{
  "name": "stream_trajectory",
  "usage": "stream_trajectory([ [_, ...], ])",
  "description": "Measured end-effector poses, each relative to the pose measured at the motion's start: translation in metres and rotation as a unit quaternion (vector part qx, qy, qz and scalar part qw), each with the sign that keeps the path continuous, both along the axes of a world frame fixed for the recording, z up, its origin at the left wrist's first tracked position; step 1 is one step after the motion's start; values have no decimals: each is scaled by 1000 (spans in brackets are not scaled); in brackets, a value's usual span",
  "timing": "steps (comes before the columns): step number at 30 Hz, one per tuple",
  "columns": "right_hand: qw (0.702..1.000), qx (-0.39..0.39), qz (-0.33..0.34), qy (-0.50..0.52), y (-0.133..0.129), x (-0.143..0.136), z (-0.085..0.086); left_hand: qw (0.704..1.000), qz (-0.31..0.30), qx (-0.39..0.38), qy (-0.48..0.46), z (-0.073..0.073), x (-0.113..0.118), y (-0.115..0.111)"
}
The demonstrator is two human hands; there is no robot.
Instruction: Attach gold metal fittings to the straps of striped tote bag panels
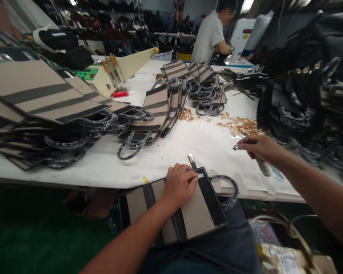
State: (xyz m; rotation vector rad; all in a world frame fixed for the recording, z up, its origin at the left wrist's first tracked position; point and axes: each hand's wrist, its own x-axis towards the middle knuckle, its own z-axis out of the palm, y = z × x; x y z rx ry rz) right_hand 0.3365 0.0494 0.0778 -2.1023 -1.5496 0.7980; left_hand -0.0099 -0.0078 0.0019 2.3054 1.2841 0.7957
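A beige panel with dark stripes lies tilted over my lap and the table's front edge, a plastic-wrapped handle at its right. My left hand rests on the panel, fingers curled near a small metal plate on its dark border. Above that border sticks out a dark strap with a metal tip. Over the table at the right, my right hand pinches a small metal piece between thumb and finger. Under its palm is a greyish rod-like handle. Behind this hand lies a pile of gold metal pieces.
Stacked striped panels cover the table's left, with more panels at its middle. A smaller gold pile, a red marker and a cream machine stand farther back. Black bags crowd the right. A person works behind.
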Motion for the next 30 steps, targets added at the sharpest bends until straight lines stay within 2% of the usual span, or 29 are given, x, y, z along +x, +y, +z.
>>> stream_trajectory([
  [2, 992, -55, 108, 29, -30, -42, 9, 1000, -2, 1, 6, 1, 0, -1],
  [4, 972, -88, 199, 84, -58, -86, 10, 1000, 0, 2, 10, 2, 0, -2],
  [6, 956, -102, 260, 94, -76, -121, 3, 1000, 5, 2, 8, 2, 0, -3],
  [8, 949, -98, 293, 70, -85, -140, -6, 1000, 7, 1, 6, 2, 0, -4],
  [12, 947, -77, 311, 11, -84, -142, -19, 1000, 2, 5, 6, 0, -1, -6],
  [20, 941, -37, 331, -53, -90, -144, -24, 1000, -2, 17, 3, -2, -2, -6],
  [24, 952, -10, 295, -79, -98, -143, -33, 1000, -6, 16, 6, -3, -2, -6],
  [27, 959, -1, 278, -60, -99, -139, -34, 1000, -5, 15, 5, -3, -2, -6],
  [30, 969, 18, 246, 11, -97, -135, -21, 1000, -5, 17, 4, -2, -3, -6],
])
